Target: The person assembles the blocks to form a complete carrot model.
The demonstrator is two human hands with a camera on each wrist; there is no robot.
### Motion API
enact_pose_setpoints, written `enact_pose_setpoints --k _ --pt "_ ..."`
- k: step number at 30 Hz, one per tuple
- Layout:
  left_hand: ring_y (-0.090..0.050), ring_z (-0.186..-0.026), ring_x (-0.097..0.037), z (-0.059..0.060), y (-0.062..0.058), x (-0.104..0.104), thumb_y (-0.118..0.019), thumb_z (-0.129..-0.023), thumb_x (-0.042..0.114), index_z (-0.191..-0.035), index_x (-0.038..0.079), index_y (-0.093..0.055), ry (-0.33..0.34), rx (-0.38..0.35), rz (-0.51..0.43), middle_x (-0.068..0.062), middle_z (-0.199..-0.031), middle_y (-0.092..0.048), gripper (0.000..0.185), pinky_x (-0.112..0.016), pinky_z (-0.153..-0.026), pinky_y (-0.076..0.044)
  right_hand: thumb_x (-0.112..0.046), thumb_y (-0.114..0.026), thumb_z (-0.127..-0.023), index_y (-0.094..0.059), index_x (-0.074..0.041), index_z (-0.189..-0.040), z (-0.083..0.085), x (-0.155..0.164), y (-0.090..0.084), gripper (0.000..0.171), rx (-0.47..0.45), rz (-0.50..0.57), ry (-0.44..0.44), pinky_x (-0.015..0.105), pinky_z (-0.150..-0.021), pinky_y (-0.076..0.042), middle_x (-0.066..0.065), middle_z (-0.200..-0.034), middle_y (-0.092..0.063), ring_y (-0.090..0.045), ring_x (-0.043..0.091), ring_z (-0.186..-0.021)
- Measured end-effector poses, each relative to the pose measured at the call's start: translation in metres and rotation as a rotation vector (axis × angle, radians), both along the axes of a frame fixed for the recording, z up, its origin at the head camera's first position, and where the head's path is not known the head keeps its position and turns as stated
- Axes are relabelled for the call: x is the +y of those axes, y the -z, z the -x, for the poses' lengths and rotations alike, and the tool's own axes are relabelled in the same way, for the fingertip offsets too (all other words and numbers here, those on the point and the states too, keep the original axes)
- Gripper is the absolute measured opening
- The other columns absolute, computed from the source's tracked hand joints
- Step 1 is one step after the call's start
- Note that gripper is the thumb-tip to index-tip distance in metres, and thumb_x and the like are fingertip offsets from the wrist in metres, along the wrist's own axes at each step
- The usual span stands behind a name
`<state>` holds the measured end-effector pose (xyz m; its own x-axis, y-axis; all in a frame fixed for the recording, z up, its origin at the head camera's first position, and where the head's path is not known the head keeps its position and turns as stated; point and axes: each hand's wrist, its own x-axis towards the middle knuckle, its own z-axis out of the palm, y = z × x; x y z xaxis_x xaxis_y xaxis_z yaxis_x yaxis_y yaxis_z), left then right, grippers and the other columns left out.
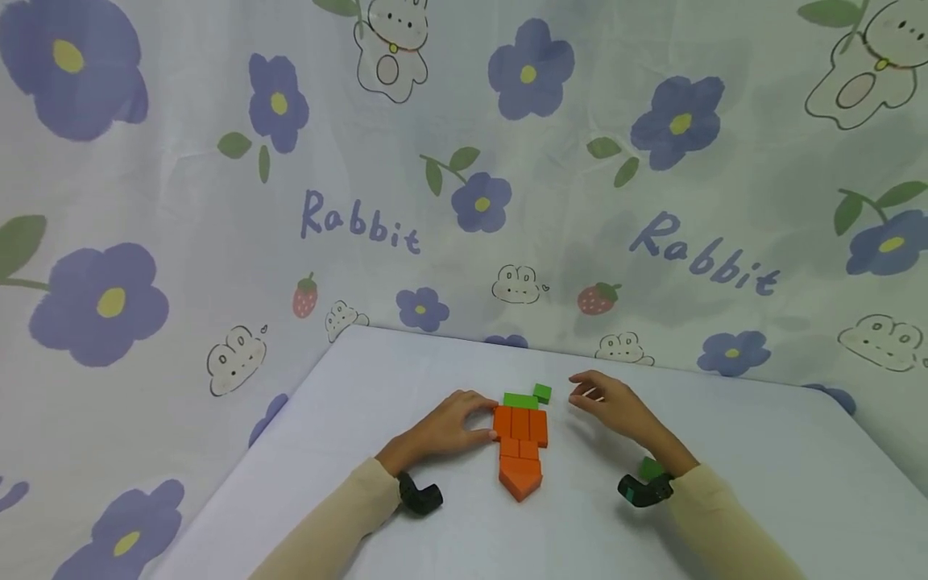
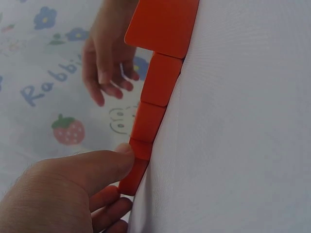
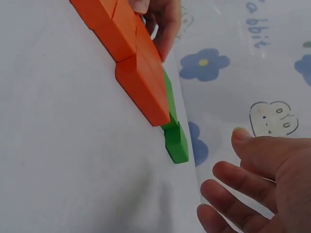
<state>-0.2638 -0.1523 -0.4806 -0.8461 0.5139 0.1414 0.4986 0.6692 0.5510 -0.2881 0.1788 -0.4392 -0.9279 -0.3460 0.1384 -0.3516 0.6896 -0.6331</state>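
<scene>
While left hand (image 1: 445,423) touches orange blocks (image 1: 520,439), right hand (image 1: 612,405) apart

A flat figure of blocks (image 1: 520,447) lies near the middle of the surface (image 1: 761,483), its pointed end toward the near edge and its wide end toward the far edge. A flat block (image 1: 519,400) lies across the wide end, touching it on the far side. A small cube (image 1: 542,393) sits just right of that flat block, nearer the far edge. The left hand (image 1: 453,423) rests on the surface left of the figure, fingertips touching its wide end. The right hand (image 1: 612,403) is right of the figure, apart from it. A printed cloth (image 1: 217,201) hangs behind the far edge and beside the left edge.
</scene>
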Motion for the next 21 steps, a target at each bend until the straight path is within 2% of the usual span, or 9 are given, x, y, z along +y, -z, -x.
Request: enact_pose_setpoints --k 7,12,15,18,21 --pt "-0.048 -0.130 -0.016 0.002 0.002 -0.001 -0.066 -0.093 0.048 -0.141 0.025 -0.056 -0.008 -0.005 -0.007 0.005 -0.138 -0.057 0.054 -0.044 -0.112 -0.042 -0.031 -0.068 -0.096 -0.064 -0.010 -0.127 -0.032 0.041 -0.011 0.038 0.109 -0.044 0.005 0.023 -0.078 -0.055 -0.002 -0.102 -0.073 -0.067 0.014 -0.095" --pt "-0.048 -0.130 -0.016 0.003 0.003 0.000 -0.066 -0.093 0.049 -0.141 0.024 -0.055 -0.002 -0.006 -0.003 0.005 -0.138 -0.057 0.055 -0.044 -0.112 -0.042 -0.032 -0.066 -0.097 -0.067 -0.010 -0.123 -0.055 0.075 -0.001 0.034 0.166 -0.015 0.085 0.021 -0.076 -0.055 0.000 -0.104 -0.073 -0.063 0.001 -0.091" --pt "-0.048 -0.130 -0.016 0.003 0.002 0.001 -0.066 -0.093 0.050 -0.142 0.024 -0.055 0.002 -0.005 0.005 0.005 -0.138 -0.057 0.056 -0.044 -0.112 -0.042 -0.034 -0.063 -0.099 -0.067 -0.008 -0.121 -0.064 0.096 0.015 0.035 0.121 0.059 0.183 0.020 -0.072 -0.053 0.005 -0.105 -0.073 -0.061 -0.002 -0.086" --pt "-0.048 -0.130 -0.016 0.003 0.000 0.001 -0.066 -0.093 0.050 -0.142 0.023 -0.055 0.008 -0.008 0.007 0.005 -0.139 -0.057 0.057 -0.044 -0.112 -0.042 -0.038 -0.061 -0.099 -0.067 -0.007 -0.120 -0.070 0.114 0.030 0.038 0.016 0.144 0.264 0.021 -0.070 -0.052 0.009 -0.108 -0.072 -0.062 0.001 -0.084" --pt "-0.048 -0.130 -0.016 0.004 -0.001 0.002 -0.067 -0.092 0.050 -0.142 0.023 -0.055 0.008 -0.001 0.007 0.005 -0.138 -0.058 0.057 -0.044 -0.112 -0.042 -0.043 -0.062 -0.098 -0.066 -0.009 -0.119 -0.070 0.124 0.039 0.040 -0.064 0.170 0.273 0.021 -0.072 -0.053 0.007 -0.110 -0.071 -0.062 0.000 -0.089"
